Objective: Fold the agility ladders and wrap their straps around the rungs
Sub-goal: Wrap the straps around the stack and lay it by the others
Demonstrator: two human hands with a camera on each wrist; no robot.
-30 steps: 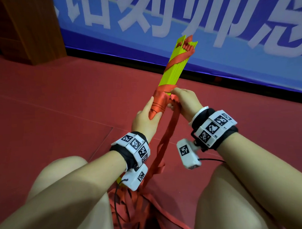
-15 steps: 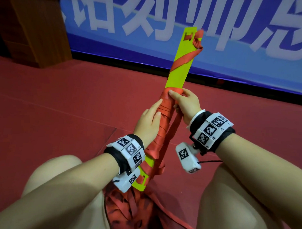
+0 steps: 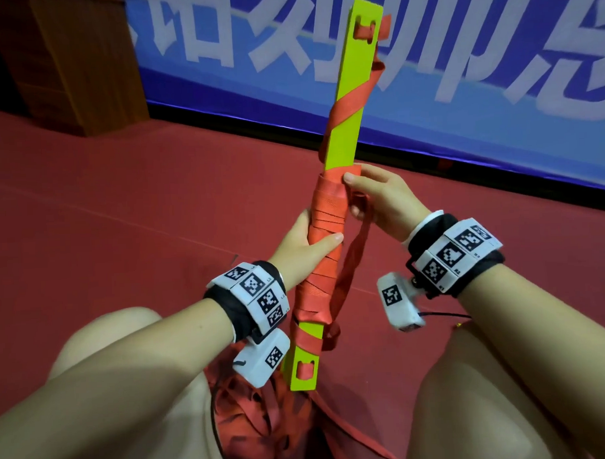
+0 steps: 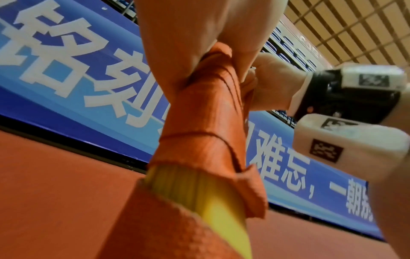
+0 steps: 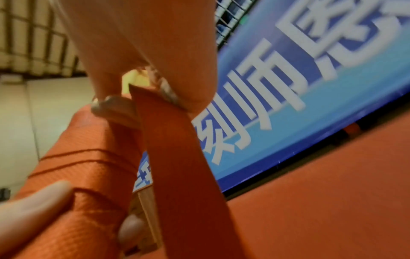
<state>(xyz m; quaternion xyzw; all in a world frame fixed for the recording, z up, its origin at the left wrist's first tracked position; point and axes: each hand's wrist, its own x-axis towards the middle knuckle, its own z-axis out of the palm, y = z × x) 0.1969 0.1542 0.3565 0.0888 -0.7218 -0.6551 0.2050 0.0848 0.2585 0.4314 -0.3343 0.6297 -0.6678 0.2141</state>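
Both hands grasp the bundle. Left hand (image 3: 300,245) is wrapped round the strap-covered middle of the stacked rungs (image 3: 349,87), thumb across the front. Right hand (image 3: 379,199) sits just above it on the other side, thumb on the top edge of the wound band, fingers curled on a loose run of orange strap (image 3: 352,258) that hangs down in a loop beside the stack.

Rungs: yellow-green, stacked flat, held nearly upright above the lap, top tilted slightly right. Strap spirals loosely over the upper half and is densely wound at mid-length; both slotted ends are bare. Left wrist view shows layered rung edges (image 4: 188,191) emerging from the wrap.

More strap lies piled (image 3: 263,419) between the bare knees. Red floor (image 3: 139,207) all round; blue banner (image 3: 495,95) with white characters behind; wooden cabinet (image 3: 69,59) far left.
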